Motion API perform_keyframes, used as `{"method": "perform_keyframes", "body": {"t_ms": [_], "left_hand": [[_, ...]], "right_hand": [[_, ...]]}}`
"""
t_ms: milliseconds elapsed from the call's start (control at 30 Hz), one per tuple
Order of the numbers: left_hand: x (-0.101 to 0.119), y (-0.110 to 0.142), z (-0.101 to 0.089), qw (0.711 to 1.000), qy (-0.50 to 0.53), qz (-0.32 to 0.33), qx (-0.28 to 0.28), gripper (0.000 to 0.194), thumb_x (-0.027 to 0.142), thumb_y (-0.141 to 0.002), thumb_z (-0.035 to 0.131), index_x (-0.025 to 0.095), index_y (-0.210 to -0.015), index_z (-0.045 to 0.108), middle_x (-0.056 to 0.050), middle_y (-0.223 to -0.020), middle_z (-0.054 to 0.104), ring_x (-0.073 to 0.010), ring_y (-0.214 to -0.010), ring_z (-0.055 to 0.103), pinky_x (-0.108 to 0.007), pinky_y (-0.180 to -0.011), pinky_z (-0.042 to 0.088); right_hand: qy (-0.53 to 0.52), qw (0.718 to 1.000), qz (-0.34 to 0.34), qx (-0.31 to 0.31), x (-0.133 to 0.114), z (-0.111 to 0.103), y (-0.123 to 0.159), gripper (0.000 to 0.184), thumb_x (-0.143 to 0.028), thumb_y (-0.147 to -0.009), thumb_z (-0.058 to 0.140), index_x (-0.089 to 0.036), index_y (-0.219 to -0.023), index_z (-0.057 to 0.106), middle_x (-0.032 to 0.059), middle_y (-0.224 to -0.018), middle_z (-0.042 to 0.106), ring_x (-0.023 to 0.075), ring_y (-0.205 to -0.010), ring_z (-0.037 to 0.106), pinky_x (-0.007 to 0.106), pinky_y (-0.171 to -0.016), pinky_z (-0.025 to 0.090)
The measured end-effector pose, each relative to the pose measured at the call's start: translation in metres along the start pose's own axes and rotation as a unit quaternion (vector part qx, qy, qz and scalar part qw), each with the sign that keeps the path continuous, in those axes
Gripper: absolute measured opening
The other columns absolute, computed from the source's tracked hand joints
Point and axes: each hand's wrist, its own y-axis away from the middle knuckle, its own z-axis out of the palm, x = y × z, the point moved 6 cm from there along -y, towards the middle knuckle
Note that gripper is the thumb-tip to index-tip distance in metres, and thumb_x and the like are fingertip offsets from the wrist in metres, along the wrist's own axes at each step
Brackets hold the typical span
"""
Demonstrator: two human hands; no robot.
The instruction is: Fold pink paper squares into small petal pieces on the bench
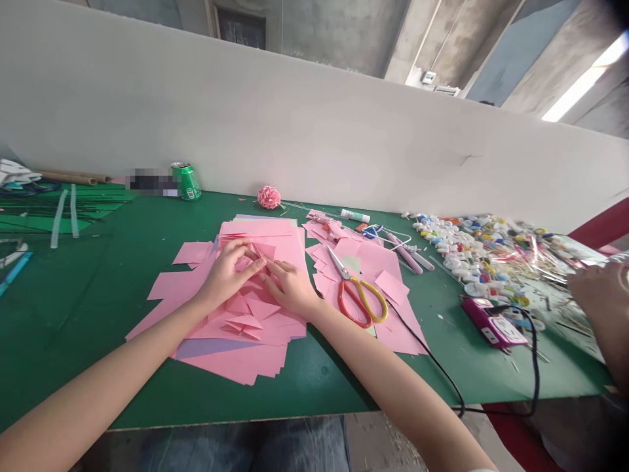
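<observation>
My left hand [228,272] and my right hand [289,285] meet over a heap of pink paper sheets [236,354] on the green table [73,314]. Both press with curled fingers on a small folded pink paper piece [256,257] between their fingertips. More folded pink pieces lie just below the hands. Scissors [356,292] with one red and one yellow handle rest on a second spread of pink paper [388,328] to the right of my right hand.
A pink paper flower ball [269,196], a green can [186,181] and a glue stick [354,215] stand near the white back wall. Several small coloured parts [472,252] and a purple power strip [494,324] with a black cable lie right. Another person's hand [597,288] shows at far right.
</observation>
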Motion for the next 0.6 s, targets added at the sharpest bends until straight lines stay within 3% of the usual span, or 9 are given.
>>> {"method": "perform_keyframes", "body": {"t_ms": [200, 400, 600], "left_hand": [[-0.0010, 0.0017, 0.0009, 1.000, 0.002, -0.003, 0.009, 0.033, 0.053, -0.085, 0.059, 0.022, -0.093, 0.064, -0.008, -0.130, 0.055, -0.0281, -0.130, 0.045, -0.042, -0.110, 0.035], [-0.0047, 0.0059, 0.0043, 0.997, 0.073, -0.038, -0.005, 0.050, 0.050, -0.086, 0.059, 0.026, -0.128, 0.047, -0.008, -0.135, 0.055, -0.0242, -0.122, 0.055, -0.040, -0.103, 0.044], [0.0022, 0.0062, 0.0048, 0.997, 0.074, -0.028, -0.025, 0.051, 0.050, -0.087, 0.057, 0.027, -0.132, 0.050, -0.007, -0.135, 0.057, -0.0252, -0.121, 0.056, -0.040, -0.103, 0.045]], "right_hand": [[0.022, 1.000, 0.008, -0.007, 0.0028, 0.0030, 0.0001, 0.046, -0.036, -0.100, 0.035, -0.017, -0.140, 0.045, 0.0093, -0.096, 0.067, 0.0201, -0.089, 0.063, 0.029, -0.080, 0.047], [0.016, 1.000, 0.019, -0.012, 0.0040, 0.0055, -0.0003, 0.052, -0.036, -0.100, 0.033, -0.016, -0.147, 0.033, 0.0103, -0.106, 0.068, 0.0208, -0.094, 0.064, 0.029, -0.082, 0.047], [-0.021, 0.998, 0.062, -0.023, 0.0080, 0.0063, 0.0000, 0.060, -0.038, -0.098, 0.038, -0.012, -0.151, 0.023, 0.0097, -0.096, 0.071, 0.0223, -0.092, 0.066, 0.031, -0.080, 0.048]]}}
